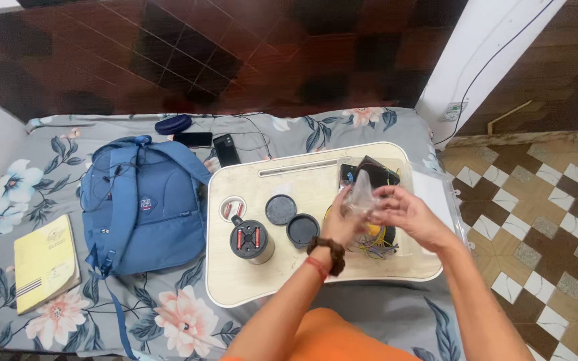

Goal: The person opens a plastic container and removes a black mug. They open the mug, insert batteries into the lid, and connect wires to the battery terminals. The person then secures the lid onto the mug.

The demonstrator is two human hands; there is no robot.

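Clear plastic bag [359,195] is held up between both hands over the right half of the lap tray [249,284], just above a clear box [429,194] of parts. Bag is pinched at its lower edge by left hand [342,224], fingers closed on it; right hand [406,215] is at the bag's right side, fingertips touching/gripping the film. Hands are close together, almost meeting at the bag. Bag's long axis runs roughly upright, tilted a bit away from the person; top end points toward the far tray edge. Contents of bag can't be told, film too crumpled and see-through.

Both hands are about equally near the bag; left is under/behind it, right is beside it. Left forearm comes in from lower centre, wrist w/ dark bead band and red thread, palm turned in. Right forearm comes from lower right, wrist bent in toward the left hand, palm down-ish.

Under the hands: yellow item and loose wires [376,244] inside the box, partly hidden. A dark flat piece [377,172] stands behind the bag. To the left on the tray: two round black lids [292,219], touching or nearly, and a black cylinder w/ red clips [250,241]. Off the tray on the floral sheet: blue backpack [142,207], yellow notebook [43,261], well apart from the hands.
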